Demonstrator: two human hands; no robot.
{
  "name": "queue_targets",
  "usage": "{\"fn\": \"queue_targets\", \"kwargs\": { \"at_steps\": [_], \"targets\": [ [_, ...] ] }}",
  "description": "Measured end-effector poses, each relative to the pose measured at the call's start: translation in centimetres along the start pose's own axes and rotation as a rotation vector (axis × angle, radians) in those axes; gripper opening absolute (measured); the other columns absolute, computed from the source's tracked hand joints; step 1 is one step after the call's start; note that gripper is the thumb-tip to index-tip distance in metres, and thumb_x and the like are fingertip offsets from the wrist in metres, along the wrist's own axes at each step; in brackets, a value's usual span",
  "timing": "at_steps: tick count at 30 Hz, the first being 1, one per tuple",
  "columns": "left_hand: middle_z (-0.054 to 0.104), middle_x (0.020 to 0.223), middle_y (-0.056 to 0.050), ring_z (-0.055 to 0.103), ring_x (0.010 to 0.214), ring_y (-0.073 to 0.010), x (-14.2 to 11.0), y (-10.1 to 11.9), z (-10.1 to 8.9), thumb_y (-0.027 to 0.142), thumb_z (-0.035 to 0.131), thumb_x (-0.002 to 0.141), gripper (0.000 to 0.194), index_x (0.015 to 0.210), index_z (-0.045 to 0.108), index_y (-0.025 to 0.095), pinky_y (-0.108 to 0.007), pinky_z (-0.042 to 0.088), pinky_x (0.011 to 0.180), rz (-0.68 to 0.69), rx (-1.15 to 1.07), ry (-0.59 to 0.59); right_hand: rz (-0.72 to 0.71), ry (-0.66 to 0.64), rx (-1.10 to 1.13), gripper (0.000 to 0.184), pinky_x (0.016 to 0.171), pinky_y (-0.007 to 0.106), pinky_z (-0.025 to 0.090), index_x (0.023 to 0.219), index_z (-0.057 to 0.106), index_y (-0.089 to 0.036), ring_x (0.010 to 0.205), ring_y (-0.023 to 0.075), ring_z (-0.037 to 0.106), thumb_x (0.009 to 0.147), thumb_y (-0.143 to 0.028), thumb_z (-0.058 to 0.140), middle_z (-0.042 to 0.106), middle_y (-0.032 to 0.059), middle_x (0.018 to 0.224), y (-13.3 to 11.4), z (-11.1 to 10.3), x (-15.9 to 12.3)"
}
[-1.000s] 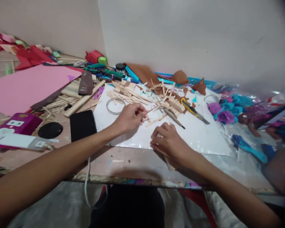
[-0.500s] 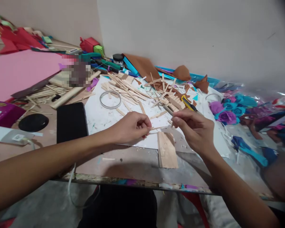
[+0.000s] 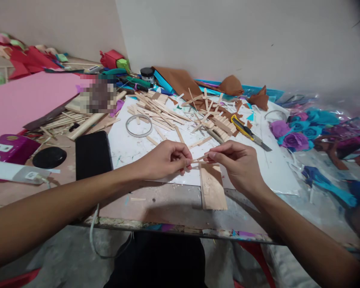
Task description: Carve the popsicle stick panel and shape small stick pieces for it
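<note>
Above the white sheet (image 3: pixel 123 152), my left hand (image 3: pixel 169 161) pinches a thin wooden stick (image 3: pixel 200 159) that points right. My right hand (image 3: pixel 238 162) is closed at the fingertips on a thin wooden piece at the stick's other end; whether it is a separate piece, I cannot tell. Just below the fingers, a flat wooden board (image 3: pixel 213 190) lies across the sheet's near edge. Beyond my hands are a pile of craft sticks (image 3: pixel 160 112), a row of joined sticks (image 3: pixel 220 127) and a yellow utility knife (image 3: pixel 247 133) with its blade out.
A roll of tape (image 3: pixel 139 136) lies on the sheet, with a black phone (image 3: pixel 93 156) left of it. Further left are a round black lid (image 3: pixel 49 157) and a purple box (image 3: pixel 10 150). Paper roses (image 3: pixel 295 141) stand at right; brown paper (image 3: pixel 178 82) lies by the wall.
My right hand has moved left and slightly down, bringing its fingertips to the stick in my left hand. The knife's blade, hidden before, now shows. My left hand has barely moved.
</note>
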State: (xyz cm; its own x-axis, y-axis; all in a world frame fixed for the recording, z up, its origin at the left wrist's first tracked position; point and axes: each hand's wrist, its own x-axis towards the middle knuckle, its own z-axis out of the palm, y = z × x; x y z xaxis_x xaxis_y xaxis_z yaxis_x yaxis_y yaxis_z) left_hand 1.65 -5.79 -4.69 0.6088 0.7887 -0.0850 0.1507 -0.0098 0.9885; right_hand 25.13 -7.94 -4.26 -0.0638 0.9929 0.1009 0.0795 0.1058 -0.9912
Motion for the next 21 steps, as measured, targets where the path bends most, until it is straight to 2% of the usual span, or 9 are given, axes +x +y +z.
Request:
{"fn": "queue_targets", "kwargs": {
  "at_steps": [5,14,21],
  "targets": [
    [0.078,0.083,-0.008,0.073,0.071,-0.0122,0.0,0.4,0.1,0.022,0.065,0.095,0.012,0.087,0.064,0.013,-0.021,0.056,0.068,-0.008,-0.065,-0.008,-0.019,0.119,-0.029,0.011,0.069,0.027,0.064,0.081,0.078,-0.019,0.069,0.0156,0.076,0.077,-0.023,0.087,0.080,0.0027,0.077,0.1,0.3,-0.2],
    [0.079,0.085,-0.010,0.073,0.070,-0.0127,-0.1,0.4,0.4,0.022,0.066,0.095,0.012,0.088,0.064,0.012,-0.023,0.058,0.069,-0.031,-0.102,0.023,0.081,0.104,0.074,0.017,0.066,0.024,0.061,0.077,0.076,-0.020,0.068,0.0133,0.073,0.072,-0.026,0.092,0.079,0.0024,0.078,0.4,1.0,-0.9],
    [0.079,0.085,-0.009,0.073,0.070,-0.0125,-0.1,0.5,0.5,0.020,0.065,0.095,0.009,0.089,0.065,0.012,-0.021,0.058,0.067,-0.005,-0.053,0.065,0.097,0.115,0.120,0.015,0.067,0.024,0.063,0.078,0.075,-0.019,0.065,0.0127,0.074,0.075,-0.023,0.089,0.077,0.0006,0.074,0.5,0.7,-0.6]
  ]
}}
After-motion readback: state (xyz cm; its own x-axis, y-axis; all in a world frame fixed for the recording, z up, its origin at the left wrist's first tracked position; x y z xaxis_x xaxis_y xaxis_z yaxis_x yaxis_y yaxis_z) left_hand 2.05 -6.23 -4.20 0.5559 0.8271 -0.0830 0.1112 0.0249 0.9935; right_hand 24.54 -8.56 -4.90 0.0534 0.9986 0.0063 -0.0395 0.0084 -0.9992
